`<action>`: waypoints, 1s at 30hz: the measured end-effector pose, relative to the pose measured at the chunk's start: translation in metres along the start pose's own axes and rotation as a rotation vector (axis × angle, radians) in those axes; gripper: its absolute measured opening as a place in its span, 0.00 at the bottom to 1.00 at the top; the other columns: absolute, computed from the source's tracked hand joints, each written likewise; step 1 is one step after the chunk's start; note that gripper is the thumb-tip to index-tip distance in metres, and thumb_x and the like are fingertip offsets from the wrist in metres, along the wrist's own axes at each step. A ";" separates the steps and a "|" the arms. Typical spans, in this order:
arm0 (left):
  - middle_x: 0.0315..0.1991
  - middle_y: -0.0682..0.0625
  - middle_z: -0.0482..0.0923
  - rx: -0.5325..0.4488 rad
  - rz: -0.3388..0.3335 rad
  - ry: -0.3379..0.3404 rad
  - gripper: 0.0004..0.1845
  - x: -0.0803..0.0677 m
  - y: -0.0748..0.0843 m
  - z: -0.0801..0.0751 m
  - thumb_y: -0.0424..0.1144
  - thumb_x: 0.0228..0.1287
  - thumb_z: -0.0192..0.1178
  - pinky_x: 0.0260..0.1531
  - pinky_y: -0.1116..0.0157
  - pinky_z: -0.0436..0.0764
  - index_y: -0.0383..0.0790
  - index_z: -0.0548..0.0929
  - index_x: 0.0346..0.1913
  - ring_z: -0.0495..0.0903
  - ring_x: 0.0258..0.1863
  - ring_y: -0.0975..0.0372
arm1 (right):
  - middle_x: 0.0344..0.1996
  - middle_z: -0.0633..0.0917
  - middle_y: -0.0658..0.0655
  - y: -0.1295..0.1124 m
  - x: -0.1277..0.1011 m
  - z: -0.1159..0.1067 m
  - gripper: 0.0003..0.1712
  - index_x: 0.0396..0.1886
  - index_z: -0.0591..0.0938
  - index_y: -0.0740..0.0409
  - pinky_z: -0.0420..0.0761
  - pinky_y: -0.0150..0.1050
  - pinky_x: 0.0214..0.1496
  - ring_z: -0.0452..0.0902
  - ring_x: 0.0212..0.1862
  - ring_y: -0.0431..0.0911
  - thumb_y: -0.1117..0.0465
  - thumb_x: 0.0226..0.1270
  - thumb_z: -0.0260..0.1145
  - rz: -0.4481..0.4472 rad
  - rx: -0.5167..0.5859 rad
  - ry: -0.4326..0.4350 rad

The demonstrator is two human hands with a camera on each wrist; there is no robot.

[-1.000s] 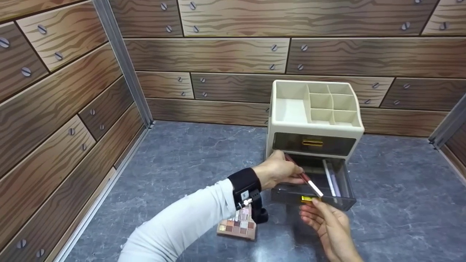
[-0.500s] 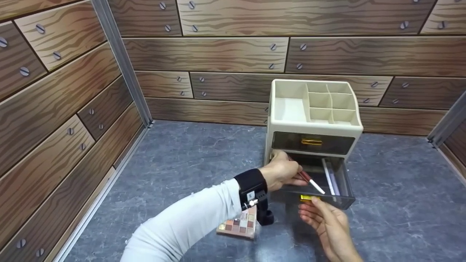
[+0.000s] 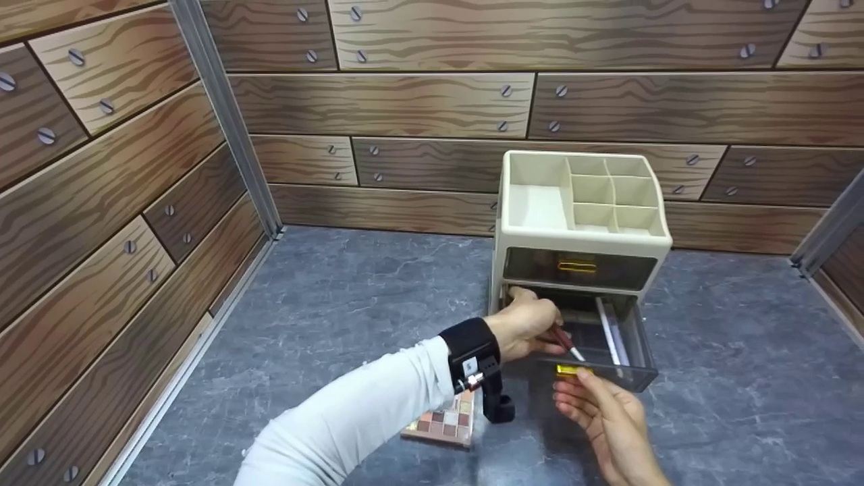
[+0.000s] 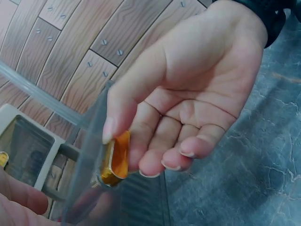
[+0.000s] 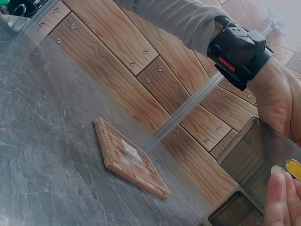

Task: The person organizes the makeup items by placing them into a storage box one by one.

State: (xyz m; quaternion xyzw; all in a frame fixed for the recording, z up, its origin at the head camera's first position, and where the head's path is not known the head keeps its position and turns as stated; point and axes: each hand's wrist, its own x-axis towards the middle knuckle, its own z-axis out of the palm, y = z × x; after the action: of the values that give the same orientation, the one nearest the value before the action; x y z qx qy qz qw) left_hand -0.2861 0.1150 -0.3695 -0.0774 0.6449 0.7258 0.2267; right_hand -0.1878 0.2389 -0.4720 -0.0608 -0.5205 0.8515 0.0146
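My left hand (image 3: 530, 327) reaches into the pulled-out lower drawer (image 3: 638, 378). It holds a slim dark red stick (image 3: 561, 335) with a white end, tilted down to the right; its exact kind is unclear and its rear part is hidden. Below the drawer front, my right hand (image 3: 607, 412) pinches the gold drawer handle (image 3: 565, 370) between thumb and fingers; in the left wrist view the thumb lies on that handle (image 4: 115, 157). Two pale, long slim items (image 3: 611, 331) lie along the drawer's right side. An eyeshadow palette (image 3: 445, 422) sits on the tabletop, partly behind my left arm.
The cream organizer (image 3: 580, 236) has open compartments on top and a dark upper drawer (image 3: 540, 265) pushed in. Wood-patterned panels (image 3: 378, 101) enclose the grey marbled table (image 3: 358, 290) at the back and sides.
My left hand has moved slightly right and lower into the drawer, with the red stick going down and less of it showing. The right hand stays at the handle.
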 end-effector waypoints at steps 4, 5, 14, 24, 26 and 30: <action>0.41 0.34 0.81 0.040 -0.013 0.027 0.48 0.003 -0.001 0.003 0.22 0.66 0.54 0.45 0.49 0.91 0.33 0.40 0.82 0.86 0.34 0.46 | 0.32 0.91 0.55 0.000 0.000 0.000 0.16 0.39 0.88 0.57 0.90 0.33 0.42 0.89 0.36 0.43 0.62 0.84 0.55 -0.004 -0.003 -0.006; 0.42 0.34 0.81 0.045 -0.015 0.027 0.45 0.004 -0.001 0.003 0.23 0.66 0.55 0.45 0.49 0.91 0.33 0.44 0.82 0.87 0.35 0.45 | 0.33 0.91 0.55 0.000 0.000 0.000 0.16 0.39 0.88 0.57 0.90 0.33 0.42 0.89 0.36 0.43 0.62 0.84 0.55 -0.005 -0.003 -0.009; 0.52 0.32 0.75 0.044 -0.038 -0.063 0.16 0.006 -0.002 0.002 0.31 0.67 0.58 0.57 0.40 0.84 0.35 0.69 0.55 0.81 0.53 0.38 | 0.33 0.91 0.54 0.001 -0.001 -0.003 0.16 0.39 0.87 0.57 0.90 0.33 0.42 0.90 0.36 0.42 0.62 0.84 0.54 -0.017 -0.004 -0.027; 0.67 0.26 0.70 0.066 0.009 -0.135 0.17 0.001 0.001 -0.002 0.32 0.70 0.58 0.67 0.40 0.76 0.32 0.73 0.59 0.75 0.64 0.34 | 0.33 0.91 0.54 0.001 -0.001 -0.002 0.17 0.39 0.88 0.58 0.90 0.33 0.42 0.89 0.36 0.43 0.61 0.85 0.54 -0.010 -0.020 -0.020; 0.68 0.26 0.69 0.069 0.022 -0.157 0.17 0.000 0.003 -0.004 0.32 0.71 0.58 0.68 0.40 0.76 0.30 0.74 0.59 0.74 0.65 0.34 | 0.33 0.91 0.54 0.001 -0.001 -0.002 0.17 0.39 0.88 0.58 0.90 0.33 0.41 0.89 0.36 0.43 0.61 0.85 0.55 -0.007 -0.019 -0.017; 0.69 0.25 0.68 0.061 0.053 -0.180 0.18 -0.003 0.005 -0.008 0.32 0.71 0.57 0.68 0.42 0.76 0.28 0.76 0.60 0.72 0.67 0.35 | 0.32 0.91 0.54 0.001 -0.001 -0.002 0.17 0.39 0.88 0.59 0.90 0.33 0.41 0.89 0.35 0.42 0.62 0.84 0.55 -0.011 -0.013 -0.013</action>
State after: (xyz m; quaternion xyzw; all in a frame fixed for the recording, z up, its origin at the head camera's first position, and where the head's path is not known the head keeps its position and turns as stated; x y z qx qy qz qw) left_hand -0.2868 0.1057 -0.3650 0.0124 0.6457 0.7155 0.2666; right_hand -0.1869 0.2400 -0.4732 -0.0527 -0.5263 0.8485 0.0155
